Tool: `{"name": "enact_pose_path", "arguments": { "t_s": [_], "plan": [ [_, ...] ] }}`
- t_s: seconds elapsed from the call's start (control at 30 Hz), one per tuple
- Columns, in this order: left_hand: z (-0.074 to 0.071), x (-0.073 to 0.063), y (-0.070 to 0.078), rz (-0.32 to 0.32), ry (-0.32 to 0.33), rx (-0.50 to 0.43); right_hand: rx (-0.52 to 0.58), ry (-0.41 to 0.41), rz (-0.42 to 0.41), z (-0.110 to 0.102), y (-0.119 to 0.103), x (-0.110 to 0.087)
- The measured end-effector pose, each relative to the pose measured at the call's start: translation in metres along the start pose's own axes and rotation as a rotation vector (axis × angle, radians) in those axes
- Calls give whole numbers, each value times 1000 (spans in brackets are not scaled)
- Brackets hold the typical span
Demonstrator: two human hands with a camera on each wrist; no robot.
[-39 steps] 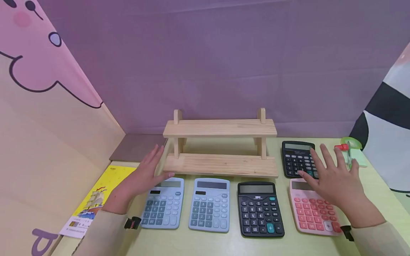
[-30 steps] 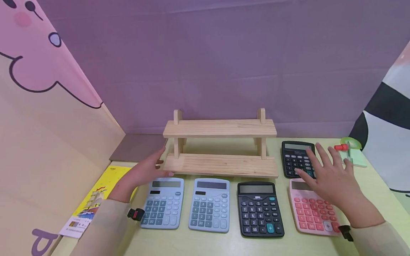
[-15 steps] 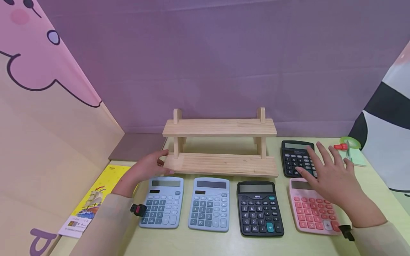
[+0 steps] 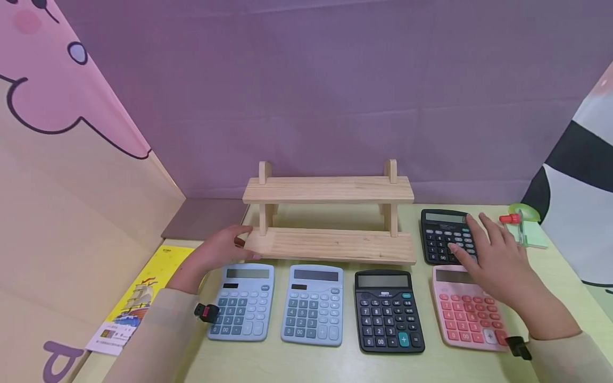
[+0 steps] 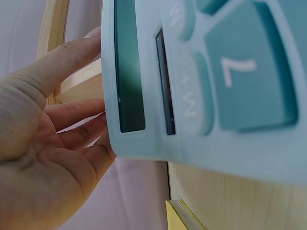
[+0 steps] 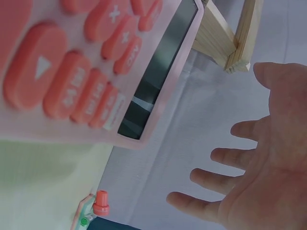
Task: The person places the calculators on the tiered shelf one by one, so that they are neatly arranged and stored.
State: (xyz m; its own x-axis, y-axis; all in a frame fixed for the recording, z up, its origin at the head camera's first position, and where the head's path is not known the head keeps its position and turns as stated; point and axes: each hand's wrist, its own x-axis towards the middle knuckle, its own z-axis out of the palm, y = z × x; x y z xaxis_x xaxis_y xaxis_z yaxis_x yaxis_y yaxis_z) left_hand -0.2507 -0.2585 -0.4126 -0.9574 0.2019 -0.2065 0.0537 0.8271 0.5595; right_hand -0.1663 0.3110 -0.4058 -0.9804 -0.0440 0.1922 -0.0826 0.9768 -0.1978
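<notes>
A two-tier wooden shelf rack (image 4: 330, 244) stands at the middle back of the table. At the left end of its lower board, my left hand (image 4: 219, 249) grips with the thumb at the front edge and the fingers curled behind. My right hand (image 4: 503, 266) reaches above the pink calculator (image 4: 469, 314), its fingers overlapping the black calculator (image 4: 442, 236) at the back right and holding nothing. In the right wrist view those fingers look extended and apart. A light-blue calculator (image 4: 241, 303) lies just below my left hand, filling much of the left wrist view.
Between the hands lie a second light-blue calculator (image 4: 312, 306) and another black calculator (image 4: 389, 311). A yellow booklet (image 4: 143, 292) and a grey-brown flat panel (image 4: 206, 218) are at left. At far right sit a red-capped item (image 4: 510, 218) and green notepaper (image 4: 536, 236).
My left hand has come down and curled its fingers around the shelf's left end. My right hand's fingers have drawn closer together over the black calculator. The rack and calculators stay put.
</notes>
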Motion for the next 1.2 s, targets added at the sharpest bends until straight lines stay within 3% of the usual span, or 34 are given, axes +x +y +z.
{"name": "enact_pose_path", "arguments": {
  "t_s": [0.3,0.63,1.2],
  "plan": [
    [0,0,1,-9,3,-14,30,-25,10,1,2,1],
    [2,1,-3,-5,0,-20,148,-42,8,-3,6,5],
    [3,3,-11,8,-4,-97,253,-123,95,-7,12,21]
  ]
}}
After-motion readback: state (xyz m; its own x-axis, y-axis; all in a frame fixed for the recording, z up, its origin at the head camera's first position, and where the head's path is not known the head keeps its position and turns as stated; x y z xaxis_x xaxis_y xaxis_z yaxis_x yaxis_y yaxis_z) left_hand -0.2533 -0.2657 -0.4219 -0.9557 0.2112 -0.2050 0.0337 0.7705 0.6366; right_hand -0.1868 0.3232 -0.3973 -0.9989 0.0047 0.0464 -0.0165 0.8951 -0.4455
